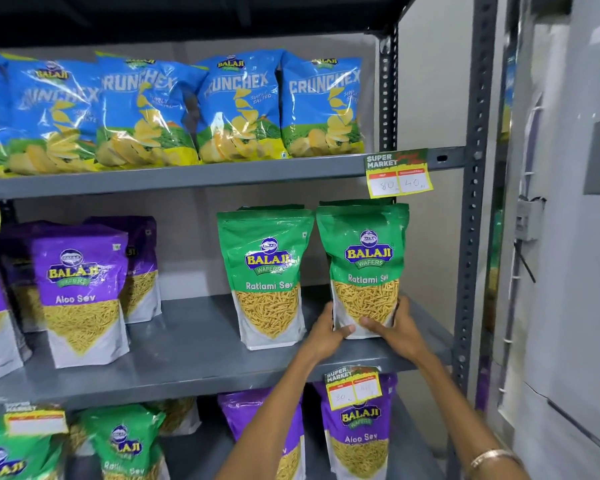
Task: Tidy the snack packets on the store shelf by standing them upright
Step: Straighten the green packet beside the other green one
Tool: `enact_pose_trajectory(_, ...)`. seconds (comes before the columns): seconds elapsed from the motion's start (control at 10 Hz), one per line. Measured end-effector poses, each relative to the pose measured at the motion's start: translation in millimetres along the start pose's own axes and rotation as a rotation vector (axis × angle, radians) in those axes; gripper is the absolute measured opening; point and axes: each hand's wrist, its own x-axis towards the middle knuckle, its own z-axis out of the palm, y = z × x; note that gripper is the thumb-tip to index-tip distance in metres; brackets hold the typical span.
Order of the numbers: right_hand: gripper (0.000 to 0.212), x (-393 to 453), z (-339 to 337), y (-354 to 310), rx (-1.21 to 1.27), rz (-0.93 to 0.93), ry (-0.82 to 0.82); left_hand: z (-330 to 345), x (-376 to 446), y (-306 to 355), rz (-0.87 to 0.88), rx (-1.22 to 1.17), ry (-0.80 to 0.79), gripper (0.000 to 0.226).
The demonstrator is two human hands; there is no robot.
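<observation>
A green Ratlami Sev packet [364,265] stands upright at the right end of the middle shelf [194,355]. My left hand [326,336] grips its lower left corner and my right hand [394,329] holds its lower right side and base. A second green Ratlami Sev packet [265,271] stands upright just to its left, apart from my hands. Purple Aloo Sev packets [82,289] stand upright further left on the same shelf.
Blue Crunchex bags [236,105] fill the top shelf. The bottom shelf holds more green packets [125,445] and purple packets [359,434]. Price tags [397,173] hang from the shelf edges. A grey slotted upright [471,202] bounds the rack on the right, beside a grey wall.
</observation>
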Motion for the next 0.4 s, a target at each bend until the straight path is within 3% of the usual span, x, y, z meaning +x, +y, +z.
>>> enact_pose_trajectory(0.1,0.094,-5,0,-3,-0.028,-0.015,0.014,-2,-4,5,0.011,-0.003,-0.017,0.078)
enact_pose_trajectory(0.2,0.114,-11,-1,-9,-0.042,-0.029,0.022,-3,11,-14,-0.022,0.013,0.024,0.109)
enact_pose_trajectory(0.3,0.114,-18,1,-7,-0.114,-0.069,0.073,-8,-17,7,-0.016,0.063,0.032,0.103)
enact_pose_trajectory(0.4,0.081,-47,13,-11,-0.353,-0.229,0.25,-15,-66,28,0.172,0.29,0.21,0.082)
